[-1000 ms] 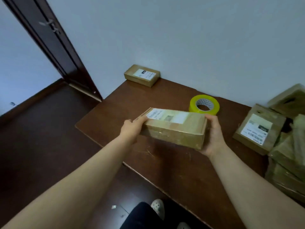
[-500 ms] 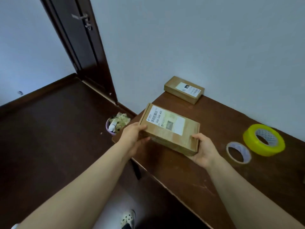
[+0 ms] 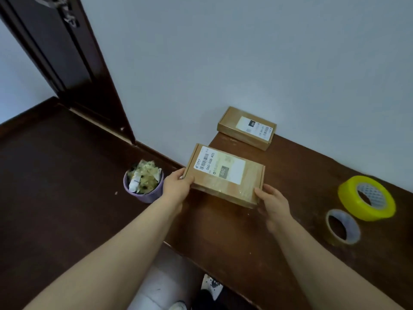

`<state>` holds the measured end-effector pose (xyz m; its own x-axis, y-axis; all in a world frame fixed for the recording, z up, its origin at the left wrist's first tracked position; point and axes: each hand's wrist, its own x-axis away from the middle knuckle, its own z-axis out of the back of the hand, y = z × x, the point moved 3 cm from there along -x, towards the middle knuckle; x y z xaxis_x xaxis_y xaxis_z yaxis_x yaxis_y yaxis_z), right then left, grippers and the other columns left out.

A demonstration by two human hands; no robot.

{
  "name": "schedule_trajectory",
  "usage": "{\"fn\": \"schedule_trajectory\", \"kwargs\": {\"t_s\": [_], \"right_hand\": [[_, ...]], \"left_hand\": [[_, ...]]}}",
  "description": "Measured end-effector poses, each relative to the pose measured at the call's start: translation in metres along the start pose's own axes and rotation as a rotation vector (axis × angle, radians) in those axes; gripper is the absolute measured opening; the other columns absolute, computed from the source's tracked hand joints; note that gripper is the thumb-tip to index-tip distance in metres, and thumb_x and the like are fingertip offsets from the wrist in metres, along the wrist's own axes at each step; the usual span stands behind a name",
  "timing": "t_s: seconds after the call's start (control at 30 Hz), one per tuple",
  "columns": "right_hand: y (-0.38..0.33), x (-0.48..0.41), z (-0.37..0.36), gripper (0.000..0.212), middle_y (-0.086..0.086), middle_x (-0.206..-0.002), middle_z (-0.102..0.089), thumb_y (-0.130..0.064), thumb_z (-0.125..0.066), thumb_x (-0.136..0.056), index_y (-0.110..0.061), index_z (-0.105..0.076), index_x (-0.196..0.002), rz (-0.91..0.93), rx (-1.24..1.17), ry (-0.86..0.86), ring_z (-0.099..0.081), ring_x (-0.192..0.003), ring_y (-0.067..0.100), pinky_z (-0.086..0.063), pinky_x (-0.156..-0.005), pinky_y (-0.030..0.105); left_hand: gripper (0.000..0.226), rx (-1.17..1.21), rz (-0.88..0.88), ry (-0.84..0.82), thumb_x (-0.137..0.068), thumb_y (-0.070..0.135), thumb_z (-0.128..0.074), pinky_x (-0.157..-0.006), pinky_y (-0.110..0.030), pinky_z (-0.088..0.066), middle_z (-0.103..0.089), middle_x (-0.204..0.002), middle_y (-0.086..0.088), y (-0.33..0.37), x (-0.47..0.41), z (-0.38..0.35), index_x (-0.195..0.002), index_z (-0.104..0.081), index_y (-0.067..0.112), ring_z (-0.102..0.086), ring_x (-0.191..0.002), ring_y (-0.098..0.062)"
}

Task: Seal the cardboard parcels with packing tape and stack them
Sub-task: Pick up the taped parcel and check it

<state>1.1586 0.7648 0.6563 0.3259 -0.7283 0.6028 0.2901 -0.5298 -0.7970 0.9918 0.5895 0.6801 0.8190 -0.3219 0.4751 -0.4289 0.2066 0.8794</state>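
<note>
The box (image 3: 223, 175) sits pinched between the two hands — left hand (image 3: 177, 183) curled on one end, right hand (image 3: 271, 203) on the other — and since the left hand hangs past the table (image 3: 245, 231) edge, a slack grip could drop it by the bin (image 3: 143, 186) beside that hand.

You have two flat brown cardboard parcels in view: the held parcel (image 3: 225, 175) and the far parcel (image 3: 245, 128), one white label on each. Tape rolls, two: one wide yellow tape roll (image 3: 353, 204), one thin clear tape roll (image 3: 355, 231). One round purple bin (image 3: 145, 195). One dark wooden surface (image 3: 290, 175). Your hands, two: left hand (image 3: 177, 186), right hand (image 3: 273, 204).
</note>
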Motion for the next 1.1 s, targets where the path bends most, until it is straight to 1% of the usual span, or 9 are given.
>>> {"fn": "schedule_trajectory", "kwargs": {"t_s": [0.07, 0.2, 0.37, 0.47, 0.57, 0.7, 0.93, 1.0, 1.1], "right_hand": [[-0.007, -0.017, -0.006, 0.048, 0.005, -0.13, -0.058, -0.013, -0.066, -0.09, -0.017, -0.05, -0.136, 0.036, -0.018, 0.029, -0.06, -0.107, 0.021, -0.052, -0.08, 0.034], [-0.013, -0.048, -0.02, 0.049, 0.004, -0.136, -0.052, -0.01, -0.057, -0.095, -0.013, -0.044, -0.142, 0.086, -0.022, 0.047, -0.056, -0.102, 0.014, -0.05, -0.066, 0.022], [-0.026, -0.08, -0.025, 0.049, 0.007, -0.14, -0.05, -0.007, -0.052, -0.097, -0.015, -0.042, -0.144, 0.056, 0.021, 0.123, -0.055, -0.107, 0.016, -0.053, -0.089, 0.031], [-0.032, -0.091, -0.023, 0.049, 0.006, -0.138, -0.051, -0.008, -0.051, -0.097, -0.017, -0.042, -0.144, 0.054, 0.021, 0.161, -0.056, -0.108, 0.016, -0.05, -0.098, 0.036], [-0.038, -0.098, -0.026, 0.049, 0.008, -0.136, -0.051, -0.008, -0.052, -0.097, -0.015, -0.041, -0.144, 0.064, 0.008, 0.192, -0.057, -0.105, 0.018, -0.051, -0.095, 0.032], [-0.04, -0.097, -0.038, 0.047, 0.01, -0.141, -0.047, -0.008, -0.053, -0.097, -0.006, -0.042, -0.142, 0.044, -0.039, 0.222, -0.057, -0.111, 0.02, -0.051, -0.09, 0.026], [-0.03, -0.066, -0.034, 0.044, 0.01, -0.138, -0.05, -0.016, -0.053, -0.097, -0.006, -0.045, -0.139, 0.028, -0.044, 0.369, -0.049, -0.124, 0.024, -0.043, -0.106, 0.042], [-0.025, -0.05, -0.023, 0.04, 0.009, -0.132, -0.054, -0.017, -0.053, -0.098, -0.005, -0.049, -0.136, 0.026, -0.069, 0.426, -0.053, -0.118, 0.022, -0.045, -0.104, 0.042], [-0.018, -0.023, 0.004, 0.031, 0.004, -0.1, -0.062, -0.016, -0.052, -0.098, -0.007, -0.055, -0.128, 0.023, -0.107, 0.512, -0.058, -0.08, 0.013, -0.055, -0.084, 0.034]], "left_hand": [[0.035, -0.083, -0.017, 0.011, -0.094, 0.002, -0.053, -0.093, -0.035, -0.051, -0.066, -0.11, -0.01, 0.005, -0.021, -0.013, -0.128, -0.058, 0.008, -0.062, -0.101, -0.025], [0.032, -0.181, 0.017, 0.027, -0.097, 0.004, -0.049, -0.077, -0.027, -0.052, -0.063, -0.105, -0.006, 0.011, -0.062, -0.04, -0.128, -0.057, 0.008, -0.058, -0.088, -0.018], [0.04, -0.271, 0.057, 0.023, -0.093, -0.003, -0.05, -0.101, -0.036, -0.047, -0.065, -0.107, -0.004, 0.012, -0.098, -0.07, -0.13, -0.056, 0.01, -0.06, -0.105, -0.024], [0.033, -0.296, 0.052, -0.055, -0.091, -0.008, -0.051, -0.087, -0.022, -0.046, -0.067, -0.107, -0.007, 0.01, -0.112, -0.083, -0.115, -0.062, 0.012, -0.061, -0.098, -0.018], [0.033, -0.298, 0.045, -0.073, -0.092, -0.003, -0.055, -0.092, -0.022, -0.046, -0.064, -0.112, -0.008, 0.014, -0.123, -0.09, -0.123, -0.057, 0.006, -0.06, -0.104, -0.019], [0.029, -0.363, 0.069, -0.078, -0.086, -0.01, -0.05, -0.074, -0.025, -0.042, -0.061, -0.098, -0.014, 0.019, -0.138, -0.09, -0.109, -0.057, 0.005, -0.052, -0.09, -0.022], [0.052, -0.454, 0.138, -0.049, -0.078, 0.009, -0.052, -0.103, -0.046, -0.042, -0.049, -0.129, -0.024, 0.024, -0.124, -0.091, -0.128, -0.043, -0.002, -0.052, -0.116, -0.039], [0.052, -0.566, 0.056, -0.062, -0.082, 0.008, -0.049, -0.108, -0.043, -0.032, -0.042, -0.135, -0.026, 0.028, -0.109, -0.102, -0.132, -0.041, 0.0, -0.04, -0.123, -0.04], [0.053, -0.592, 0.002, -0.182, -0.086, 0.004, -0.049, -0.102, -0.034, -0.03, -0.026, -0.142, -0.025, 0.027, -0.081, -0.129, -0.137, -0.036, 0.0, -0.035, -0.123, -0.036]]}}
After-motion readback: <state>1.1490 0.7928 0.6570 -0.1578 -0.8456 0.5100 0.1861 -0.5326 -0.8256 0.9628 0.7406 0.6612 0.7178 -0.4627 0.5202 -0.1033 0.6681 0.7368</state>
